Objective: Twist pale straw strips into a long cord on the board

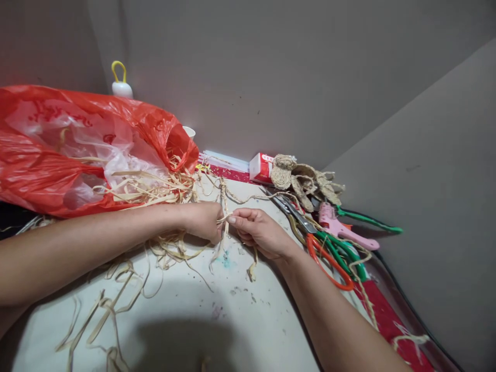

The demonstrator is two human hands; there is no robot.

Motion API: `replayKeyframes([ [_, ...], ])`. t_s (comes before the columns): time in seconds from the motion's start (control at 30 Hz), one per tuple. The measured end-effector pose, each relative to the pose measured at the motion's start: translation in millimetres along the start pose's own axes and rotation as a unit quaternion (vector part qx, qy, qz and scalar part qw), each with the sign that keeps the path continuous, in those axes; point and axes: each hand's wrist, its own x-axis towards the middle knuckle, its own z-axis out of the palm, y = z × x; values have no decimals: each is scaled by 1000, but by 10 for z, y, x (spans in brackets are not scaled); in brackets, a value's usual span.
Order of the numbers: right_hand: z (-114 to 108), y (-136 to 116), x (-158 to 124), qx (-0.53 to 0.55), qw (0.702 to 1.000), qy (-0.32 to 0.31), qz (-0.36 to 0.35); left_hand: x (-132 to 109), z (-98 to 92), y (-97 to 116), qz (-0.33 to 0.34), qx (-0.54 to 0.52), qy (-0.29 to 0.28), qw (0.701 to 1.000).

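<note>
Straw strands [226, 219] stretch between the left hand [206, 221], curled around them, and the right hand [253, 231], pinching them.

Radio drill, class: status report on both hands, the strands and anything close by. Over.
Left hand closed on pale strands, right hand pinching them. Braid stretches beyond both hands. Orange-handled scissors to the right, apart from both hands.

I see two bare arms reaching in. The left arm [104, 240] goes across, and the left hand [205, 219] is curled in like a fist. The right arm [329, 302] slants up, and the right hand [263, 233] pinches with its thumb [241, 223], just beside the left one.
</note>
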Motion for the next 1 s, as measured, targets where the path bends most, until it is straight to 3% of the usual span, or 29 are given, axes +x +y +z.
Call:
replayKeyframes([
  [0.13, 0, -8, -7, 0, 1000, 0, 1, 13, -50, -42, -20, -150, -46, 987],
  [0.27, 11, -27, -15, -7, 1000, -1, -12, 28, -89, -83, -38, -296, -98, 949],
  [0.5, -9, -34, -29, 15, 1000, -21, -4, 36, -148, -97, -35, -439, -176, 880],
  [0.7, -49, -14, -18, -4, 1000, -18, -11, 41, -180, -111, -73, -494, -156, 852],
  [0.83, -38, -11, -24, -16, 1000, -4, -23, 40, -163, -103, -44, -513, -162, 842],
  [0.9, -19, -13, -30, -30, 999, 8, -35, 49, -129, -96, -34, -512, -138, 847],
  [1.0, 9, -13, -39, -61, 996, 24, -54, 66, -57, -84, -45, -494, -58, 866],
])
